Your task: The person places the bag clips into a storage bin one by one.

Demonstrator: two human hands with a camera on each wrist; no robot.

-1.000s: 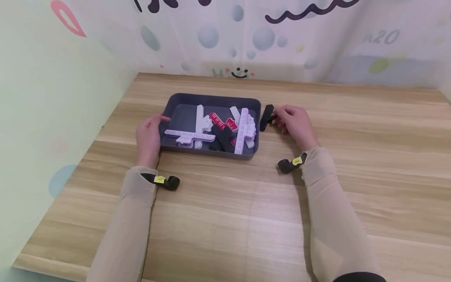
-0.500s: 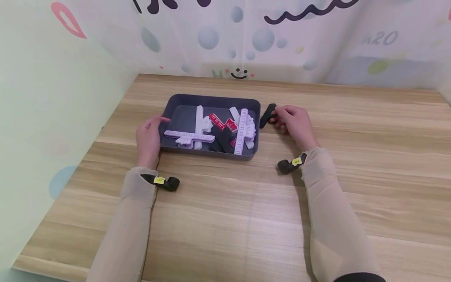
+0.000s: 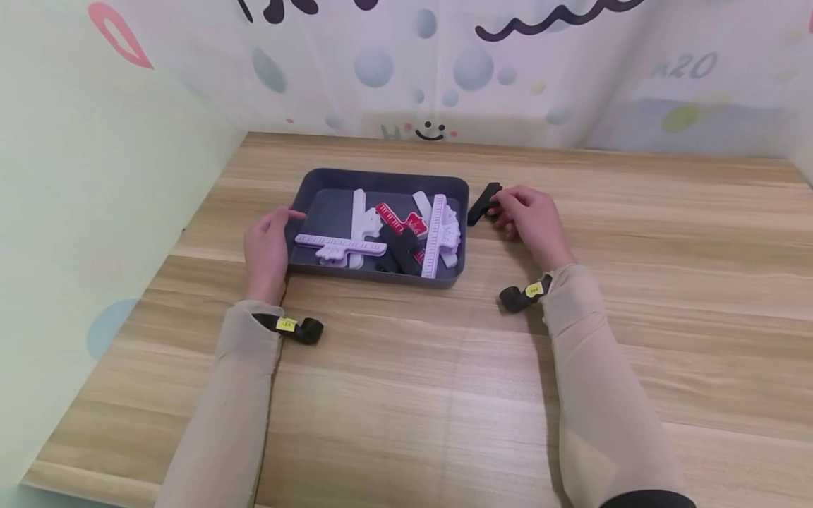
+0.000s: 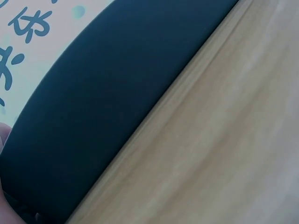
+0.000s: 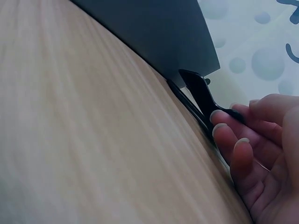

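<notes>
At the tray's left end my left hand [image 3: 267,250] grips the wall, thumb over the rim. The dark grey tray [image 3: 327,204] holds several wide clips: a lilac clip [image 3: 343,244] lying crosswise, a white clip [image 3: 358,212], a red clip [image 3: 394,218], a black clip [image 3: 400,250] and an upright-lying lilac clip [image 3: 435,236]. Just outside the right wall, my right hand [image 3: 530,219] pinches another black clip [image 3: 484,203] between thumb and fingers. Its long jaw points toward the tray, and in the right wrist view this black clip [image 5: 198,88] overlaps the tray's corner.
The wood-grain table [image 3: 381,395] runs back to a printed curtain [image 3: 540,77]. A pale wall [image 3: 95,212] borders it on the left. Each wrist wears a small black camera, such as the left wrist camera [image 3: 308,331].
The black clip in my right hand has turned clockwise, its far end swinging right, and shifted slightly away from me. My left hand and the tray stay in place.
</notes>
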